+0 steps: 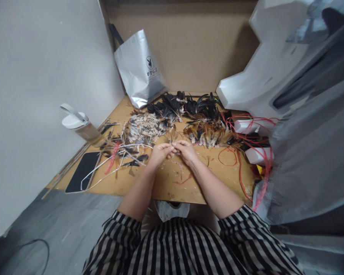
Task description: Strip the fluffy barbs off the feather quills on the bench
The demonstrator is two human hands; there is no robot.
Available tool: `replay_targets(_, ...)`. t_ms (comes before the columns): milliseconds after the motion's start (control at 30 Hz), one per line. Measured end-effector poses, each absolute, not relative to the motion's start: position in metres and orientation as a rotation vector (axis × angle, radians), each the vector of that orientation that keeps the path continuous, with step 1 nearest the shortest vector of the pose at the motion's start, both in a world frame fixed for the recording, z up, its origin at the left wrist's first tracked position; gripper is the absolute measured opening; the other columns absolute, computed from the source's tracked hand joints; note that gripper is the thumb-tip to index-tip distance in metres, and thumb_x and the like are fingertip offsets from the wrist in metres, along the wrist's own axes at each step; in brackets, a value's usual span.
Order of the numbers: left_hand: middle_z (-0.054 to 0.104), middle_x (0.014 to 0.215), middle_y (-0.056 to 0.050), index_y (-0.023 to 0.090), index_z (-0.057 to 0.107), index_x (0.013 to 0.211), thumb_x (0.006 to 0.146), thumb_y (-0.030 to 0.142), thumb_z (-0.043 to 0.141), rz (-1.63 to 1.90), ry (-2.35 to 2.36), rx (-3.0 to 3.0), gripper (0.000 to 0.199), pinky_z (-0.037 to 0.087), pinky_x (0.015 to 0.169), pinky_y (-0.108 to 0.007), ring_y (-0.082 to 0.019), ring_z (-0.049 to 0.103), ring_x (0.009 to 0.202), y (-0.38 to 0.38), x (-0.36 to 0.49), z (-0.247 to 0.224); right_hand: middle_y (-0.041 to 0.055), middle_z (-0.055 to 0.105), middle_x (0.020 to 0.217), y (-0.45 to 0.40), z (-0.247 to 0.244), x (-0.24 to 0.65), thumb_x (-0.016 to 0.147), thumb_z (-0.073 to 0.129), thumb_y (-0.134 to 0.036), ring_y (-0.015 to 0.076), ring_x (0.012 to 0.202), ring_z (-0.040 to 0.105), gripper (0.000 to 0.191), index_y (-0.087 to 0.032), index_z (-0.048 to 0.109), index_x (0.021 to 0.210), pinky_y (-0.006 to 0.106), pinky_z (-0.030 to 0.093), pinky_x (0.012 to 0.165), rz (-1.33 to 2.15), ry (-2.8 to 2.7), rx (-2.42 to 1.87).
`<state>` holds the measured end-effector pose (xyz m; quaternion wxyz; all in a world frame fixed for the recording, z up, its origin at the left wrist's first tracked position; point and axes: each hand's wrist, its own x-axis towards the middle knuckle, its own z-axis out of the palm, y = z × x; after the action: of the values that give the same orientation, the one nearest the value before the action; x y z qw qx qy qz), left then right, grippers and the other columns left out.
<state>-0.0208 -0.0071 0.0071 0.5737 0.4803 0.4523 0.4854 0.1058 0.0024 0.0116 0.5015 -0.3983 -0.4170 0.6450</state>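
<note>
Both hands meet over the middle of the wooden table (172, 183), fingertips pinched together. A small brown feather bunch (172, 134) points up and away from between them. My left hand (161, 152) is closed on its base from the left, and my right hand (185, 150) pinches the same spot from the right. Just beyond lie a heap of pale, speckled feathers (145, 128), a row of brown-gold feathers (210, 133) and black feathers (172, 105) along the back.
At the left stand a lidded drink bottle (86, 130) and a phone (81, 173), with white strips (103, 175) across it. A silver bag (140, 68) leans at the back. Red string (239, 172) tangles at the right, near grey cloth (312, 152).
</note>
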Motion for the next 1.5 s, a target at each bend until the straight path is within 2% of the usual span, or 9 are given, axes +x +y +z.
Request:
replay_targets(100, 0.065, 0.064, -0.007, 0.012, 0.064, 0.067, 0.060, 0.031, 0.068, 1.156, 1.046, 1.084, 0.021, 0.037, 0.044, -0.018, -0.008, 0.052, 0.047, -0.008, -0.020, 0.008, -0.0041, 0.052, 0.048, 0.005, 0.013, 0.109, 0.053, 0.070, -0.041, 0.0061, 0.042, 0.040, 0.030, -0.016, 0.056, 0.063, 0.019, 0.026, 0.042, 1.560, -1.051, -0.981)
replay_targets(200, 0.065, 0.066, -0.006, 0.012, 0.063, 0.069, 0.061, 0.032, 0.067, 1.270, 1.050, 0.966, 0.022, 0.034, 0.042, -0.017, -0.005, 0.050, 0.046, -0.005, -0.021, 0.006, -0.0042, 0.053, 0.048, 0.008, 0.016, 0.115, 0.056, 0.067, -0.040, 0.0062, 0.041, 0.038, 0.028, -0.016, 0.061, 0.070, 0.020, 0.028, 0.043, 1.381, -1.120, -1.049)
replay_targets(400, 0.064, 0.071, -0.005, 0.012, 0.059, 0.073, 0.061, 0.031, 0.067, 1.499, 1.100, 0.737, 0.024, 0.032, 0.043, -0.015, -0.004, 0.049, 0.048, 0.002, -0.027, 0.000, 0.0014, 0.063, 0.061, 0.018, 0.014, 0.133, 0.061, 0.061, -0.030, 0.0118, 0.056, 0.051, 0.015, -0.016, 0.065, 0.060, 0.024, 0.038, 0.057, 0.893, -1.546, -1.246)
replay_targets(733, 0.063, 0.068, -0.003, 0.013, 0.057, 0.071, 0.062, 0.034, 0.065, 1.516, 1.130, 0.742, 0.025, 0.032, 0.044, -0.016, -0.004, 0.049, 0.048, 0.005, -0.024, -0.006, -0.0013, 0.060, 0.058, 0.010, 0.008, 0.131, 0.065, 0.055, -0.022, 0.0097, 0.051, 0.048, 0.010, -0.018, 0.064, 0.063, 0.020, 0.031, 0.050, 0.747, -1.999, -1.253)
replay_targets(967, 0.064, 0.070, -0.005, 0.012, 0.059, 0.071, 0.061, 0.033, 0.066, 1.498, 1.101, 0.782, 0.024, 0.032, 0.043, -0.016, -0.004, 0.048, 0.047, 0.007, -0.023, -0.009, 0.0014, 0.061, 0.061, -0.002, 0.019, 0.122, 0.064, 0.058, -0.022, 0.0115, 0.054, 0.047, 0.004, -0.020, 0.062, 0.063, 0.023, 0.027, 0.050, 0.539, -2.165, -1.477)
replay_targets(1100, 0.065, 0.070, -0.005, 0.013, 0.060, 0.073, 0.061, 0.034, 0.066, 1.514, 1.092, 0.812, 0.025, 0.033, 0.043, -0.016, -0.004, 0.049, 0.047, 0.007, -0.025, -0.008, 0.0009, 0.059, 0.056, 0.004, 0.015, 0.127, 0.061, 0.055, -0.017, 0.0112, 0.051, 0.047, 0.007, -0.019, 0.059, 0.056, 0.023, 0.030, 0.051, 0.654, -2.088, -1.459)
replay_targets(1233, 0.064, 0.070, -0.005, 0.012, 0.060, 0.071, 0.060, 0.034, 0.068, 1.525, 1.064, 0.809, 0.026, 0.032, 0.042, -0.015, -0.004, 0.048, 0.046, 0.005, -0.026, -0.002, -0.0005, 0.057, 0.050, 0.011, 0.013, 0.132, 0.058, 0.057, -0.021, 0.0092, 0.046, 0.045, 0.005, -0.017, 0.059, 0.055, 0.021, 0.032, 0.047, 1.084, -1.757, -1.283)
replay_targets(1367, 0.065, 0.072, -0.007, 0.011, 0.061, 0.073, 0.059, 0.030, 0.070, 1.417, 1.011, 0.802, 0.026, 0.034, 0.043, -0.014, -0.006, 0.054, 0.051, 0.000, -0.022, 0.003, -0.0052, 0.047, 0.041, 0.010, 0.019, 0.129, 0.056, 0.064, -0.031, 0.0052, 0.036, 0.034, 0.017, -0.017, 0.056, 0.062, 0.018, 0.023, 0.038, 1.419, -1.253, -1.164)
replay_targets(1500, 0.066, 0.080, -0.009, 0.010, 0.062, 0.078, 0.062, 0.027, 0.070, 1.294, 0.888, 0.801, 0.025, 0.039, 0.048, -0.014, -0.007, 0.058, 0.059, -0.007, -0.018, 0.004, -0.0054, 0.050, 0.047, 0.007, 0.022, 0.124, 0.050, 0.071, -0.031, 0.0031, 0.037, 0.032, 0.027, -0.017, 0.053, 0.063, 0.017, 0.020, 0.036, 1.526, -1.044, -1.020)
